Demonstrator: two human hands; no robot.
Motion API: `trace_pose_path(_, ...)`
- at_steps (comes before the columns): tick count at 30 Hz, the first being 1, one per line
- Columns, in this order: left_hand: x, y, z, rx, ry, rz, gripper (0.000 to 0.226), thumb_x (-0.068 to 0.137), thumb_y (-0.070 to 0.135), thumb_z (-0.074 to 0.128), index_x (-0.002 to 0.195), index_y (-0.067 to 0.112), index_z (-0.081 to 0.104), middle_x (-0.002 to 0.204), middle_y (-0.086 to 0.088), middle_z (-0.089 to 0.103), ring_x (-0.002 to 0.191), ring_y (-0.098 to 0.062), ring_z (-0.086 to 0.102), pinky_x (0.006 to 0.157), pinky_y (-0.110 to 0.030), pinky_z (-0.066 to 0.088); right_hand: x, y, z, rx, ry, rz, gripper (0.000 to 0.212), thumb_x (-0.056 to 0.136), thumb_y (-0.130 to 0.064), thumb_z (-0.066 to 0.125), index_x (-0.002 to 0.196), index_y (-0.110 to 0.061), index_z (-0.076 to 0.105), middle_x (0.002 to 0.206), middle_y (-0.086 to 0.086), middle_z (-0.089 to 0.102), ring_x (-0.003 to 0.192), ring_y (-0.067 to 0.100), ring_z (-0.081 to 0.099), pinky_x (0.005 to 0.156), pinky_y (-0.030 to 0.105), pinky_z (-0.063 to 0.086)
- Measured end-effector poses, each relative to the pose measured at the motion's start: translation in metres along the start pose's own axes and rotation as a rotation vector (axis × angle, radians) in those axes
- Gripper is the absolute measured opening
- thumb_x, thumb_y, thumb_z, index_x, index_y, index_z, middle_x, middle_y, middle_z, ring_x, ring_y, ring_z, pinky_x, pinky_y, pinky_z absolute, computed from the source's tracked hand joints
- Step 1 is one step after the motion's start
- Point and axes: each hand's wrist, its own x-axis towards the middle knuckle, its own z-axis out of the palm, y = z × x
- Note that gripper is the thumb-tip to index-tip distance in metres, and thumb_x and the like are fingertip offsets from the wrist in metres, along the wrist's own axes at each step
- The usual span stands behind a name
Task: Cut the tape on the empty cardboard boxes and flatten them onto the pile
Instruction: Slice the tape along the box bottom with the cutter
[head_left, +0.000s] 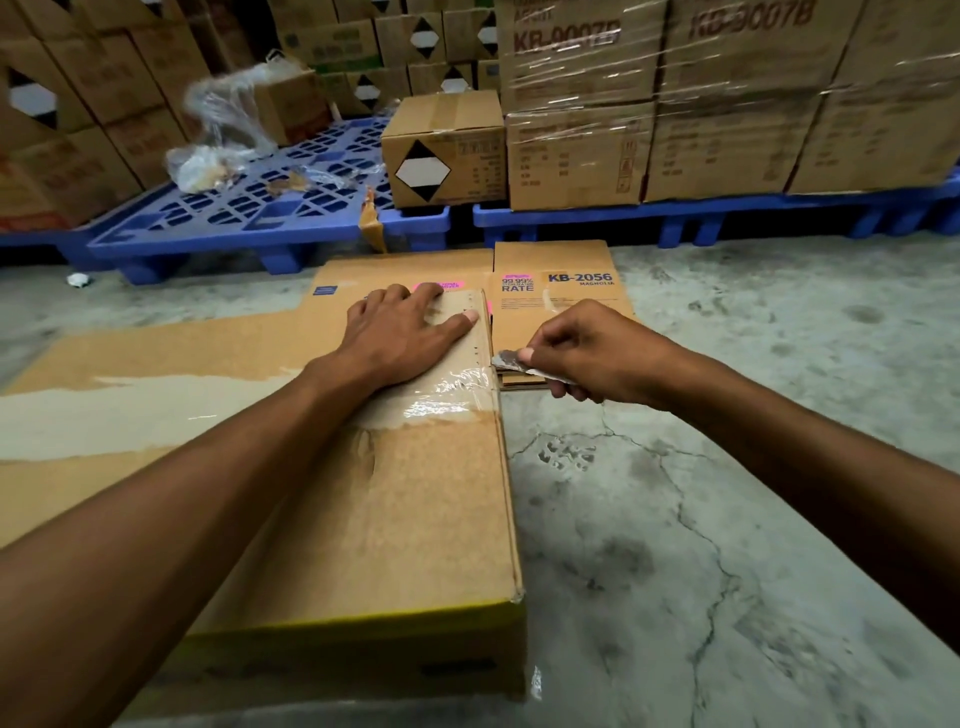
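Observation:
A brown cardboard box (405, 519) lies on the concrete floor in front of me, with a strip of clear tape (447, 395) running across its top to the right edge. My left hand (400, 338) lies flat on the box top, fingers spread, just beyond the tape. My right hand (582, 353) is at the box's right edge, pinched on a small grey blade (506, 359) whose tip meets the tape end. Behind the box lie flattened cartons (561, 291), one printed KB-2056.
Blue plastic pallets (249, 213) stand beyond the flattened cartons. A small box with a diamond label (444, 150) sits on one; shrink-wrapped cartons (727, 104) fill the right pallet. Plastic bags (218, 135) lie at the back left. Cracked concrete floor (727, 519) spreads to the right.

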Motion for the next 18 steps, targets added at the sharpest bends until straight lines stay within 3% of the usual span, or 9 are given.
trace_pose_path(7,-0.001,0.000,-0.003,-0.021,-0.011,0.000,0.068,0.087,0.071,0.032,0.142,0.032,0.034,0.145,-0.013,0.040,0.135,-0.031,0.033,0.108,-0.046,0.024,0.007,-0.001,-0.010,-0.046,-0.107,-0.019,0.025,0.093,-0.028,0.058,0.079,-0.013,0.072,0.054,-0.002,0.056,0.041,0.005,0.043,0.040,0.017,0.036)
trace_pose_path(12,-0.003,0.000,-0.003,-0.024,-0.020,0.000,0.067,0.087,0.071,0.033,0.142,0.032,0.034,0.144,-0.014,0.040,0.134,-0.031,0.033,0.108,-0.047,0.024,0.011,-0.003,-0.016,-0.091,-0.187,-0.020,0.029,0.094,-0.028,0.057,0.088,-0.004,0.072,0.056,0.001,0.055,0.043,0.007,0.044,0.045,0.022,0.040)
trace_pose_path(18,-0.003,0.005,-0.002,-0.028,-0.021,0.023,0.068,0.087,0.070,0.033,0.143,0.032,0.033,0.145,-0.013,0.039,0.135,-0.031,0.032,0.109,-0.046,0.024,0.010,-0.002,-0.019,-0.040,-0.245,0.031,0.029,0.092,-0.027,0.059,0.088,-0.001,0.071,0.053,-0.001,0.054,0.040,0.006,0.043,0.040,0.018,0.038)
